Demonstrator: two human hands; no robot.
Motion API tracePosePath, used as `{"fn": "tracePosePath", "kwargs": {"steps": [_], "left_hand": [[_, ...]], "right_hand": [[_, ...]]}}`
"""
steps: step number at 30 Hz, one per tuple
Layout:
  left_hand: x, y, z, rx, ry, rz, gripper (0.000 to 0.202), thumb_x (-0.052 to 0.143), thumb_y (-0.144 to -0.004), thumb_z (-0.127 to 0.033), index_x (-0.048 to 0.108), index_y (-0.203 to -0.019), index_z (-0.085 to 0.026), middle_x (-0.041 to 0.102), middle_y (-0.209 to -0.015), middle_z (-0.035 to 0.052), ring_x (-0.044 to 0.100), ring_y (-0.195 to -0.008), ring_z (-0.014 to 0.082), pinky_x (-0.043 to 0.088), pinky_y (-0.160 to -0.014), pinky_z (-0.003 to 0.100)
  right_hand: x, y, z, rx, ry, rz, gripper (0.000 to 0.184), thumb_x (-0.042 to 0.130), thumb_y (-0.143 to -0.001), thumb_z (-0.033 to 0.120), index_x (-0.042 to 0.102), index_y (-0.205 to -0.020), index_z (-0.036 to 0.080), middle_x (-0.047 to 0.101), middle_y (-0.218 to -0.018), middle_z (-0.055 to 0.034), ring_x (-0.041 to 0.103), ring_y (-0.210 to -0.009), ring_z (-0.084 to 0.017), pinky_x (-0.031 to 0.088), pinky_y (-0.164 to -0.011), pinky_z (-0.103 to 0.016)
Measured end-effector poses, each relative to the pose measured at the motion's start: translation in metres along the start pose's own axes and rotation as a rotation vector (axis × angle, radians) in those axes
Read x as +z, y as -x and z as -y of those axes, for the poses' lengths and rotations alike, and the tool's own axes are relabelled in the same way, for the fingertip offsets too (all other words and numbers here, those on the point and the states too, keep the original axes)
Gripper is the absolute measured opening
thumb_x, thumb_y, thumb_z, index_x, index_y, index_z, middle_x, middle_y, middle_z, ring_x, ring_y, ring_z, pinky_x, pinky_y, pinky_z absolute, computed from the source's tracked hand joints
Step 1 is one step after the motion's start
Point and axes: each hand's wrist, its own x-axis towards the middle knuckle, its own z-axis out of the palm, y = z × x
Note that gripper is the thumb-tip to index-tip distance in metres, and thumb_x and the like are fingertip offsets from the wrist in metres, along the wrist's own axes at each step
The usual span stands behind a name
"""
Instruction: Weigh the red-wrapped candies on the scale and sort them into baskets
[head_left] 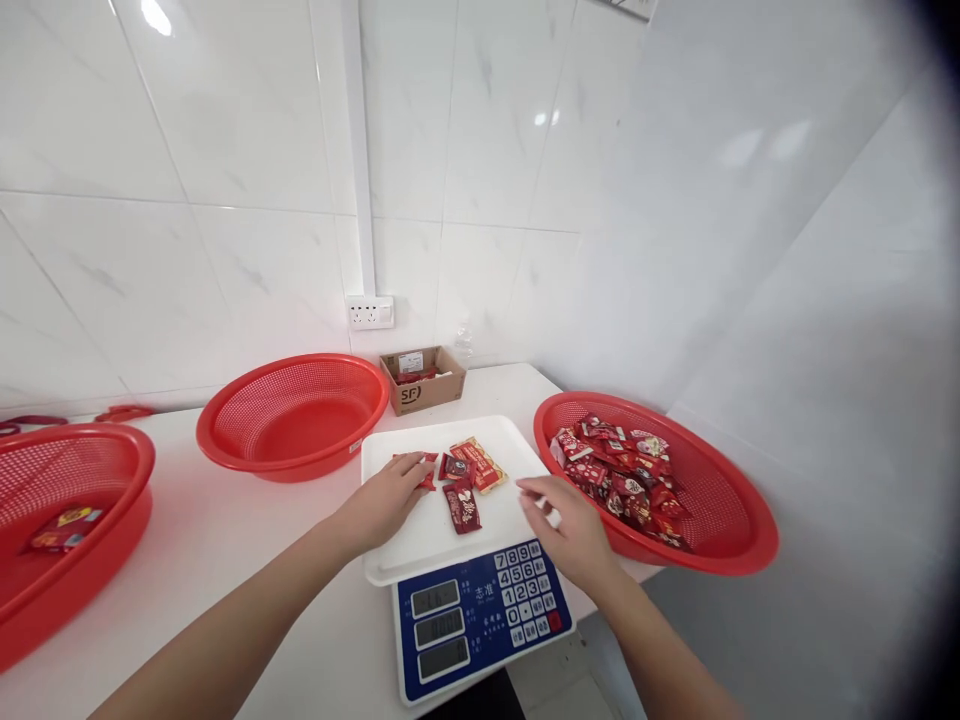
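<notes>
A white weighing tray [491,540] sits on a scale with a blue keypad panel [480,615]. Several small wrapped packets lie on the tray: a red and gold packet [480,465], a small dark red packet [456,467] and a larger maroon packet [462,507]. At the tray's left side, my left hand [386,500] has its fingers on a bright red packet [429,472], partly covering it. My right hand [566,525] hovers by the tray's right edge, fingers bent and thumb apart, with nothing visible between them.
To the right, a red plastic basket [727,490] holds many red packets [626,475]. Another red basket [292,410] stands behind on the left. A third basket [112,500] at far left contains a packet [66,528]. A cardboard box [427,392] stands near the wall.
</notes>
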Motion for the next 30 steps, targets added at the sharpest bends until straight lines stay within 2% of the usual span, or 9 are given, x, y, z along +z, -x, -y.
{"fn": "tracePosePath", "kwargs": {"steps": [4,7,9,12,16,18,20,25,30], "left_hand": [[-0.015,0.012,0.002,-0.035,-0.008,-0.107,0.046,0.022,-0.093,-0.04,0.043,-0.13,-0.023,0.04,-0.141,0.0073,0.04,-0.126,0.0212,0.036,-0.103,0.037],[-0.031,0.019,0.014,-0.042,-0.062,-0.241,0.045,0.024,-0.092,-0.042,0.045,-0.128,-0.024,0.038,-0.141,0.0071,0.038,-0.127,0.0221,0.037,-0.101,0.038],[-0.043,0.02,0.029,-0.07,-0.12,-0.281,0.045,0.024,-0.092,-0.041,0.045,-0.128,-0.024,0.036,-0.143,0.0068,0.034,-0.13,0.0234,0.037,-0.101,0.041],[-0.057,0.017,0.057,-0.149,-0.167,-0.272,0.047,0.021,-0.092,-0.039,0.042,-0.13,-0.023,0.033,-0.144,0.0075,0.027,-0.134,0.0241,0.034,-0.102,0.043],[-0.059,0.007,0.076,-0.195,-0.169,-0.219,0.054,0.035,-0.087,-0.047,0.039,-0.132,-0.017,0.027,-0.147,0.0148,0.011,-0.137,0.0339,0.018,-0.104,0.06],[-0.05,-0.001,0.068,-0.139,-0.156,-0.174,0.06,0.04,-0.085,-0.051,0.039,-0.133,-0.017,0.024,-0.148,0.0142,0.006,-0.138,0.0329,0.01,-0.107,0.059],[-0.035,-0.009,0.049,-0.041,-0.126,-0.119,0.059,0.041,-0.085,-0.052,0.038,-0.134,-0.018,0.025,-0.148,0.0113,0.009,-0.139,0.0279,0.009,-0.11,0.051],[0.001,-0.034,0.001,0.135,-0.02,-0.014,0.046,0.046,-0.086,-0.038,0.045,-0.128,-0.02,0.045,-0.138,0.0081,0.027,-0.134,0.0242,0.022,-0.109,0.043],[0.009,-0.049,-0.012,0.106,0.097,-0.046,0.037,0.046,-0.083,-0.029,0.053,-0.118,-0.019,0.062,-0.111,0.0096,0.054,-0.107,0.0237,0.042,-0.092,0.038]], "right_hand": [[0.017,-0.033,0.022,-0.107,0.134,0.348,0.052,0.045,-0.085,0.047,0.047,-0.13,0.023,0.045,-0.135,-0.0087,0.036,-0.126,-0.024,0.033,-0.103,-0.04],[0.028,-0.044,0.026,-0.123,0.204,0.546,0.07,0.052,-0.079,0.055,0.035,-0.139,0.023,0.021,-0.15,-0.0077,0.011,-0.138,-0.027,0.016,-0.11,-0.046],[0.034,-0.049,0.026,-0.135,0.234,0.616,0.075,0.054,-0.076,0.058,0.031,-0.14,0.027,0.014,-0.152,-0.0062,0.001,-0.139,-0.028,0.009,-0.109,-0.052],[0.04,-0.054,0.023,-0.151,0.259,0.655,0.077,0.055,-0.074,0.059,0.029,-0.14,0.029,0.013,-0.152,-0.0055,-0.001,-0.138,-0.03,0.005,-0.107,-0.057],[0.039,-0.059,0.021,-0.139,0.275,0.679,0.08,0.055,-0.074,0.058,0.025,-0.142,0.03,0.01,-0.152,-0.0063,-0.003,-0.138,-0.03,0.004,-0.106,-0.058],[0.036,-0.061,0.021,-0.103,0.265,0.701,0.083,0.054,-0.074,0.058,0.019,-0.144,0.029,0.006,-0.153,-0.0069,-0.004,-0.138,-0.03,0.004,-0.107,-0.057],[0.033,-0.063,0.02,-0.063,0.246,0.721,0.086,0.054,-0.074,0.059,0.015,-0.145,0.028,0.003,-0.153,-0.0078,-0.004,-0.138,-0.03,0.005,-0.107,-0.056],[0.031,-0.065,0.016,-0.027,0.224,0.746,0.095,0.054,-0.072,0.062,0.008,-0.146,0.024,0.003,-0.153,-0.0099,-0.002,-0.139,-0.027,0.004,-0.108,-0.053],[0.034,-0.063,0.013,-0.013,0.219,0.738,0.095,0.047,-0.076,0.065,0.004,-0.146,0.018,0.002,-0.153,-0.0096,-0.002,-0.139,-0.026,0.001,-0.109,-0.051]]}}
